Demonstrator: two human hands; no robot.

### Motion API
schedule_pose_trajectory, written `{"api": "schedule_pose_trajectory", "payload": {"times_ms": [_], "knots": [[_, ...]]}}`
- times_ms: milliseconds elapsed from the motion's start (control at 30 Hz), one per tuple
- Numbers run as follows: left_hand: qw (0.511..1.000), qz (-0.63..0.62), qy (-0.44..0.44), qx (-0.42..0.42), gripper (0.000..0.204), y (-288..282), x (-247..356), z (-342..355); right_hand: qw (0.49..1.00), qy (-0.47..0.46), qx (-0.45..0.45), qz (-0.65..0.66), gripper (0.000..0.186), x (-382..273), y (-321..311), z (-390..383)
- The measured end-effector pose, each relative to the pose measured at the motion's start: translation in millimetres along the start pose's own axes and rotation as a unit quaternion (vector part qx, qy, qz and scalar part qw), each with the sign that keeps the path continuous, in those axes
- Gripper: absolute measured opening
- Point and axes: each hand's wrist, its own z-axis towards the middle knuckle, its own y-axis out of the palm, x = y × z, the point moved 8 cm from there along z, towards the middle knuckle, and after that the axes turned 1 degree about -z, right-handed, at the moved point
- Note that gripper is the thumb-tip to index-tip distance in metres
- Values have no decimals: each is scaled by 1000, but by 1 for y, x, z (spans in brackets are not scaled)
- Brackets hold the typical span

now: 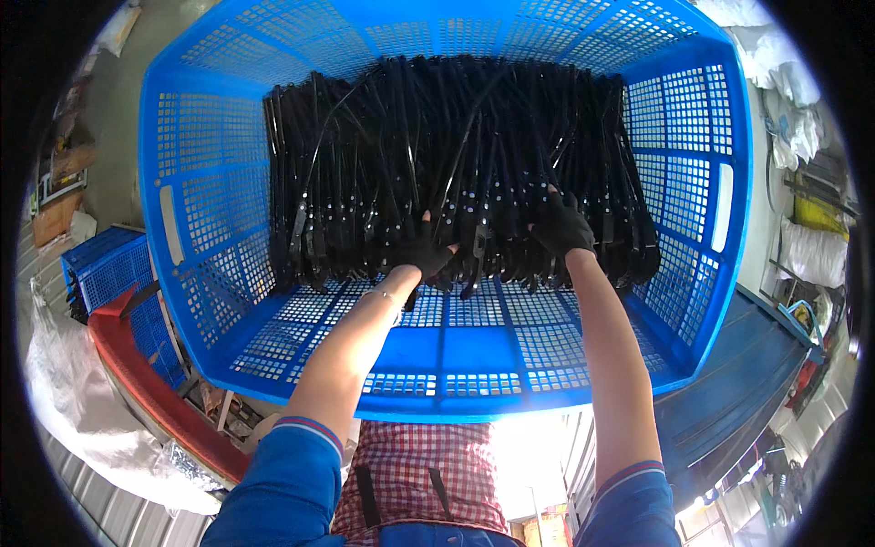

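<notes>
A thick pile of long black straps [474, 137] lies lengthwise in a large blue plastic basket [447, 360]. Small shiny dots like rivets show along the straps' near ends. My left hand [424, 255], in a black fingerless glove, rests on the near ends left of the middle, its thumb and index finger spread apart. Farther right, my right hand [562, 226] wears a matching glove and touches the straps with thumb and fingers apart. Black gloves against black straps hide part of the fingers. I see no single strap lifted by either hand.
Perforated walls surround the pile, with handle slots in the left and right sides. A smaller blue crate [105, 260] and a red curved edge [150, 383] are on the left. Dark blue panelling [729, 383] stands at the right, below white bags [807, 251].
</notes>
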Motion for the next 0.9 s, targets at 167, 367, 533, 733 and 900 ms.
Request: {"api": "schedule_pose_trajectory", "payload": {"times_ms": [167,367,533,733,900], "knots": [[960,-196,97,174,68,-15,12,9,999,46,23,-6,60,-4,-8,-11],[952,-238,40,190,56,-15,9,57,977,61,74,188,39,32,-25,-20],[950,-188,93,230,55,-47,28,-6,980,29,120,154,38,59,-2,-38],[976,-49,114,178,59,-12,-23,-79,939,-98,313,105,51,27,-44,-109],[979,117,68,-154,69,7,-66,-171,904,-102,252,331,43,29,-36,-257]]}}
